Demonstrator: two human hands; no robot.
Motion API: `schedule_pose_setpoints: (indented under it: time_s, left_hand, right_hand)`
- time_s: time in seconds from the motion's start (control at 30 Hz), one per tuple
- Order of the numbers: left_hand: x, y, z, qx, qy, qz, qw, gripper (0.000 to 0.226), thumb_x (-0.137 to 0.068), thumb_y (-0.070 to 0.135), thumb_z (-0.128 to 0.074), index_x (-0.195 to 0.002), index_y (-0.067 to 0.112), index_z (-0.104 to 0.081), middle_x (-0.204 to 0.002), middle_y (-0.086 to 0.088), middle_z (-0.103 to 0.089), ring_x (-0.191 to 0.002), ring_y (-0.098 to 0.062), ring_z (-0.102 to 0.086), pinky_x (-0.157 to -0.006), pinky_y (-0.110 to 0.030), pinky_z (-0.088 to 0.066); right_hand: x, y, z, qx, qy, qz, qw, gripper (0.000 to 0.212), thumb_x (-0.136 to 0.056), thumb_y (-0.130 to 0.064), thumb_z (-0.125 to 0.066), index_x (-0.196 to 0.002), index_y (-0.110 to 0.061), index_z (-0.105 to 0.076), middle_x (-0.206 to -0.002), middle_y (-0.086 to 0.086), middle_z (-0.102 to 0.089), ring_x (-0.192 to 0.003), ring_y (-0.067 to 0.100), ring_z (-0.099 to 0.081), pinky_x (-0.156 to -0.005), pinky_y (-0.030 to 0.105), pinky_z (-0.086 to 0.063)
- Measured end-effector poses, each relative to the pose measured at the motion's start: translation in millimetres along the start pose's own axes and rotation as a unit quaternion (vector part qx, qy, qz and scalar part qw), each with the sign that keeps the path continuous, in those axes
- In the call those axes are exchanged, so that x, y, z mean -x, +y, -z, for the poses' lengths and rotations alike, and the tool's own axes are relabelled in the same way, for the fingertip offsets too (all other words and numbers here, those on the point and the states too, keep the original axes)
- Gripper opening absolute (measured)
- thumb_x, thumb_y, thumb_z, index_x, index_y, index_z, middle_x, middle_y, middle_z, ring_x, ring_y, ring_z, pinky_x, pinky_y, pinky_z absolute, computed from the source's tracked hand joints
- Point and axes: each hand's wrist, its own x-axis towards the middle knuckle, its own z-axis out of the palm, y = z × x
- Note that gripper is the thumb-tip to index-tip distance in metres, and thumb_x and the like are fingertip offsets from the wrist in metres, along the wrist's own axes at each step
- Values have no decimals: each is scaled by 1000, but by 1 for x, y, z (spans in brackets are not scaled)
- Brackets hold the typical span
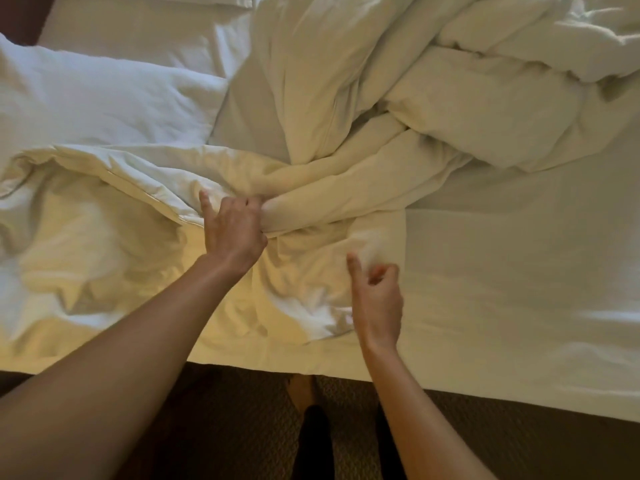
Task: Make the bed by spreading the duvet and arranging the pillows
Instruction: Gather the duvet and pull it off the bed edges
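Observation:
A white duvet [363, 109] lies crumpled and twisted across the bed, bunched from the near edge up to the far right. My left hand [232, 230] grips a thick rolled fold of it near the middle, index finger sticking out. My right hand [377, 299] hovers just above the duvet's near part, fingers loosely curled and holding nothing. A white pillow [97, 98] lies at the left, and a second pillow [145, 26] lies behind it at the far left.
The bare white sheet [519, 289] covers the right half of the mattress. The bed's near edge runs across the lower frame. Below it is dark patterned carpet [221, 427], where my bare foot [304, 393] and dark trouser legs show.

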Motion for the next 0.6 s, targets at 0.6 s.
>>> schedule_pose_setpoints:
  time_s: [0.6]
  left_hand:
    - [-26,-152,22,515,103,445,726,64,-81,52,-66,-123,6,-51,-125,-11,-58,-115,-32,-56,-98,-44,-47]
  right_hand:
    - [-4,-141,-138,126,-104,375,912,16,-88,-22,-62,-103,-19,-64,-106,2,-60,-98,24,-58,-91,42,-46]
